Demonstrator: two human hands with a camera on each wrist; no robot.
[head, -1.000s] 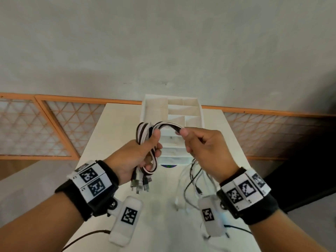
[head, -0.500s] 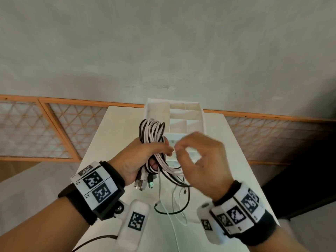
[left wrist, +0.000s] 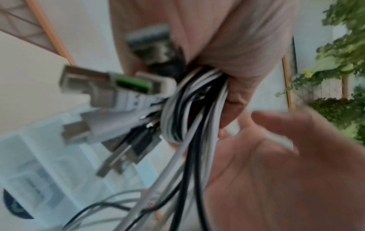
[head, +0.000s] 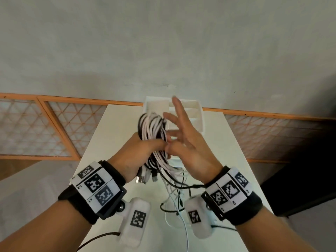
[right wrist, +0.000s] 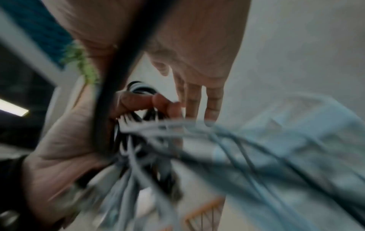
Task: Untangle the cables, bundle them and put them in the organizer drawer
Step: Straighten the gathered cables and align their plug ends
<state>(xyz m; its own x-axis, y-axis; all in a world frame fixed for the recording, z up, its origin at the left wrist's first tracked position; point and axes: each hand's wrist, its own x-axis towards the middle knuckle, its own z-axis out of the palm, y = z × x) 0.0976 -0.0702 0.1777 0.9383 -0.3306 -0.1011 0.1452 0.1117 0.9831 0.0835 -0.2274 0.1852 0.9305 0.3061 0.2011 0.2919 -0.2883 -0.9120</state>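
Observation:
My left hand (head: 145,150) grips a looped bundle of black and white cables (head: 152,126) around its middle, held above the white table (head: 109,135). USB plugs (head: 145,176) stick out below the fist, and they show blurred in the left wrist view as plugs (left wrist: 110,89) beside the cables (left wrist: 193,109). Loose cable ends (head: 174,195) trail down to the table. My right hand (head: 183,135) is next to the bundle with straight, spread fingers (right wrist: 197,96) and holds nothing. The white organizer (head: 198,115) stands behind both hands.
The table is narrow, with floor dropping off on both sides. An orange lattice rail (head: 54,128) runs along the grey wall behind it. In the left wrist view the organizer's translucent drawers (left wrist: 29,164) lie below the plugs.
My right hand let go of the cable loop it pinched and opened, fingers now spread beside the bundle. The loop now stands upright in my left fist.

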